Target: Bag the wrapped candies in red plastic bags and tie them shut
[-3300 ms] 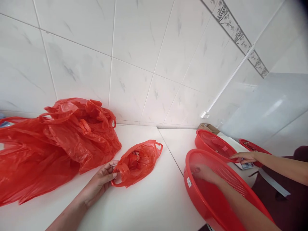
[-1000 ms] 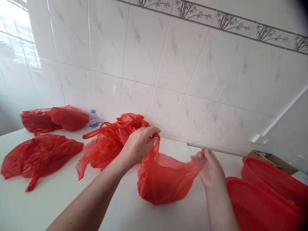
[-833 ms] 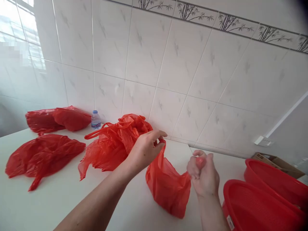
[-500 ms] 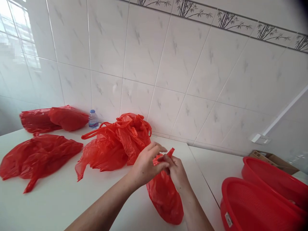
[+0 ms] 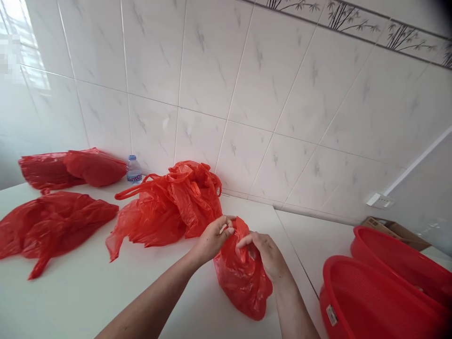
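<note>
A red plastic bag (image 5: 242,282) rests on the white table in front of me, its top gathered and one strip standing up. My left hand (image 5: 217,238) pinches the bag's upper left edge between thumb and fingers. On the other side, my right hand (image 5: 266,252) has its fingers curled onto the gathered top, thumb and forefinger closed on the plastic. What lies inside the bag cannot be made out. Just left of my hands is a heap of crumpled red plastic bags (image 5: 165,212), with a loop handle sticking out.
Another red bag (image 5: 60,226) lies at the left, with a red bundle (image 5: 95,167) behind it. A small water bottle (image 5: 134,170) stands by the tiled wall. Two red plastic baskets (image 5: 332,282) sit at the right, near a cardboard box (image 5: 397,233) and a wall socket (image 5: 380,201).
My hands have moved apart and down slightly. The bag's top is now spread wider between them, and its lower end has risen and broadened. The view has shifted a little.
</note>
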`<state>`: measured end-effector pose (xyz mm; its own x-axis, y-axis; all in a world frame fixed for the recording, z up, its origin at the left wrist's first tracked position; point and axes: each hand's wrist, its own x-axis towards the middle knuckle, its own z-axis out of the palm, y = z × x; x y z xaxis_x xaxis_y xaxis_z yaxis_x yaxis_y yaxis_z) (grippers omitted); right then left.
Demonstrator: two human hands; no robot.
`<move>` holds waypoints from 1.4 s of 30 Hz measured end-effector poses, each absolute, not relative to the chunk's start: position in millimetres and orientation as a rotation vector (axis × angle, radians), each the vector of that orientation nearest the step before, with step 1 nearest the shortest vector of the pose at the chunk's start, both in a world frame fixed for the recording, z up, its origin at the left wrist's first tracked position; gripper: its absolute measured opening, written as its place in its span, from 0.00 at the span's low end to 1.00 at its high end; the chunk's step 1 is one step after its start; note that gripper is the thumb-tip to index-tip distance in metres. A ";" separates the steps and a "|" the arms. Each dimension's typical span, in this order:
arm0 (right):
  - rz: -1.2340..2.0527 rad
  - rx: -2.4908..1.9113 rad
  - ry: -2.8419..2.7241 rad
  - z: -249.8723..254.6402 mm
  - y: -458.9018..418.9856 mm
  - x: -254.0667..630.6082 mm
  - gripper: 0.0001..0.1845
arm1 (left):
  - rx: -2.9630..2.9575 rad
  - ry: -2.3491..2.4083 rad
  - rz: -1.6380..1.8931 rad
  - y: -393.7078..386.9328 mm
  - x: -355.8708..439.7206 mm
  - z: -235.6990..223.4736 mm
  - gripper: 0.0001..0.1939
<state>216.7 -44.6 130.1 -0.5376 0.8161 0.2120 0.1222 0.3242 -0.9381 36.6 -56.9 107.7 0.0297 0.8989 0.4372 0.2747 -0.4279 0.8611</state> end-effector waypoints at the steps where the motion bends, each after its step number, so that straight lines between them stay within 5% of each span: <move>1: 1.226 -0.870 -1.886 129.6 -44.1 217.6 0.17 | 1.723 1.157 1.390 -56.3 37.6 106.1 0.08; 3: 1.108 -1.003 -1.857 127.5 -42.8 216.8 0.07 | 1.693 1.135 1.354 -55.7 40.4 103.7 0.08; 7: 0.771 -1.289 -1.752 122.1 -41.7 211.3 0.12 | 1.688 1.170 1.340 -55.7 46.4 101.7 0.07; 14: 1.134 -1.048 -1.590 117.6 -44.9 218.8 0.16 | 1.778 1.256 1.313 -70.1 42.7 100.8 0.05; 24: 0.941 -1.453 -1.255 29.3 -35.9 281.1 0.32 | 1.908 1.355 0.874 -124.5 -20.9 86.4 0.03; 27: 0.934 -1.518 -1.194 19.5 -44.4 280.1 0.38 | 1.837 1.327 1.002 -117.2 -12.6 79.4 0.23; 31: 1.194 -1.272 -1.308 16.7 -65.0 247.3 0.31 | 1.879 1.282 1.001 -103.8 19.6 61.0 0.56; 33: 1.380 -1.102 -1.359 15.8 -79.1 225.9 0.28 | 1.957 1.260 0.896 -102.5 33.3 52.4 0.62; 35: 1.519 -1.009 -1.358 14.2 -91.6 211.7 0.28 | 2.076 1.266 0.809 -105.6 39.0 47.7 0.51; 38: 1.460 -1.082 -1.350 9.5 -99.3 211.7 0.28 | 2.189 1.328 0.817 -117.0 28.1 49.6 0.16; 42: 1.374 -1.240 -1.320 -3.8 -90.9 228.6 0.31 | 2.050 1.496 0.860 -145.3 -16.7 64.0 0.10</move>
